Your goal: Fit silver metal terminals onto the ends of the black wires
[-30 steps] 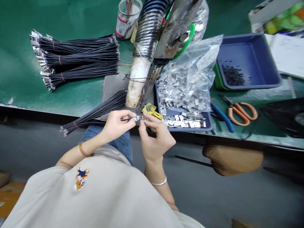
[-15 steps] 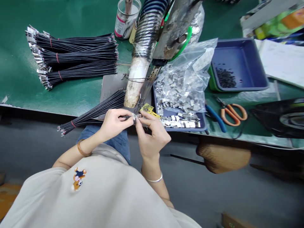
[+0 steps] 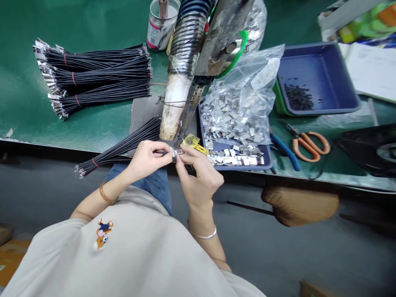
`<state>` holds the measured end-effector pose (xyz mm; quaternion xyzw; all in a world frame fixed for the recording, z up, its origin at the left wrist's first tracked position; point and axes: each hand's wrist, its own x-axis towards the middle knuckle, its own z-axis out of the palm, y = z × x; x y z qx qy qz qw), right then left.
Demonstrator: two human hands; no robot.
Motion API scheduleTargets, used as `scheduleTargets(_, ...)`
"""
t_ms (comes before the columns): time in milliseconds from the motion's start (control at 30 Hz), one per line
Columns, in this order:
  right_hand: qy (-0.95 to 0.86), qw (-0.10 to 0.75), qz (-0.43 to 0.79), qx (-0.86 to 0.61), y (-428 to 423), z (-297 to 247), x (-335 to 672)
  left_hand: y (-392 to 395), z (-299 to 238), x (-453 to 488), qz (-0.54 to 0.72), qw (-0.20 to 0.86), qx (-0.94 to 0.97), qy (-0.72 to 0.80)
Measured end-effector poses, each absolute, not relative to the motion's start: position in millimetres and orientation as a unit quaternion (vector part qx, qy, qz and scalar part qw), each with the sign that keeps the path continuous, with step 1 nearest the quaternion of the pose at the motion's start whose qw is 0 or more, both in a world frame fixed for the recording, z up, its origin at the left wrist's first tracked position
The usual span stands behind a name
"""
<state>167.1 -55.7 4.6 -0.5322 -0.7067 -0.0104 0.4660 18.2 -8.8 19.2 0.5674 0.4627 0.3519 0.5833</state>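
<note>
My left hand (image 3: 148,159) pinches the end of a black wire (image 3: 161,152) between thumb and fingertips. Facing it, my right hand (image 3: 199,173) is closed with its fingertips on a small shiny metal clip (image 3: 177,152) at that wire end. The fingers partly cover how the two pieces meet. Beside my left hand a loose bundle of black wires (image 3: 123,146), tied with a red band, reaches over the table edge. Just beyond my fingertips is the tip of a metal tool arm (image 3: 187,119), next to a taped hose (image 3: 170,111).
A blue tray (image 3: 241,168) of metal clips with a plastic bag (image 3: 244,86) lies right of my hands. Farther right are blue-handled pliers (image 3: 286,152), orange-handled scissors (image 3: 311,146) and a bin (image 3: 337,78) of small black parts. Tied wire bundles (image 3: 99,74) lie at the left.
The view has shifted slightly, so things on the right appear farther right. Both hands stay close together, with the metal clip showing a little more between the fingertips.
</note>
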Motion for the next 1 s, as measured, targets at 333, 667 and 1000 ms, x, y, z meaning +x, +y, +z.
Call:
scheduleTargets(333,-0.689,0.471,0.002,-0.552,-56.0,8.2,165.1,-12.7,16.3,18.2,0.360,0.575,0.576,0.456)
scheduleTargets(667,-0.548,0.496,0.304,-0.601,-56.9,16.7,176.5,-28.5,16.0,16.3,0.403,0.383,0.739,0.380)
scheduleTargets(1000,-0.664,0.480,0.130,-0.558,-63.4,11.9,176.1,-25.3,21.7,5.6,0.328,0.693,0.512,0.386)
